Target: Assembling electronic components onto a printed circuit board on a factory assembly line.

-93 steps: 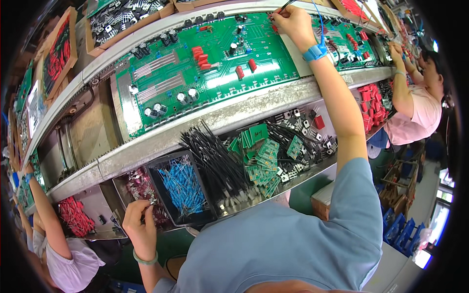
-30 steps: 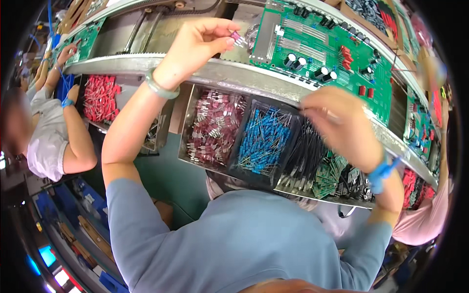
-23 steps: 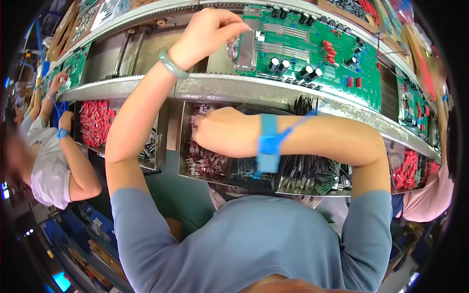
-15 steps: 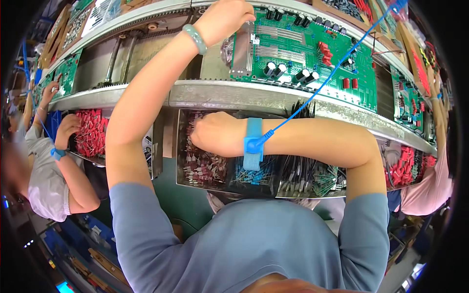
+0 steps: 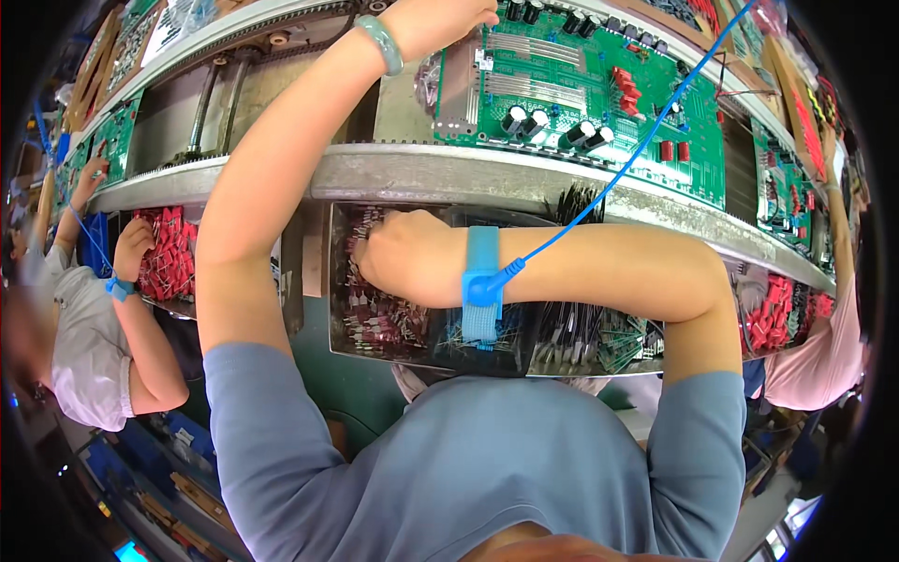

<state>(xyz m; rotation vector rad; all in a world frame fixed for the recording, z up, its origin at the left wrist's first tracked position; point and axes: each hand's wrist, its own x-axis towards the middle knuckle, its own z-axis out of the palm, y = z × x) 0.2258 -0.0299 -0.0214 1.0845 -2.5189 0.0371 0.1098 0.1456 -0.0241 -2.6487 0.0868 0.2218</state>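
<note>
My left hand, below which a green bangle circles the wrist, is at the top edge of the view. Its fingers are pressed together beside the upper left of a large green circuit board; anything in them is hidden. My right hand, wearing a blue wrist strap with a blue cord, is down in a parts bin. Curled fingers reach among small dark-red components with wire leads; the fingertips are hidden. On the board stand black-and-white capacitors and red components.
A metal rail runs between the board and the bins. Neighbouring compartments hold blue, black-leaded and green parts. At left, a co-worker's hand is by a bin of red parts; another person's pink sleeve is at right.
My left hand has shifted slightly up and right along the board's edge. My right hand stays in the dark-red parts, a little further left. The co-worker's near hand at left has risen slightly.
</note>
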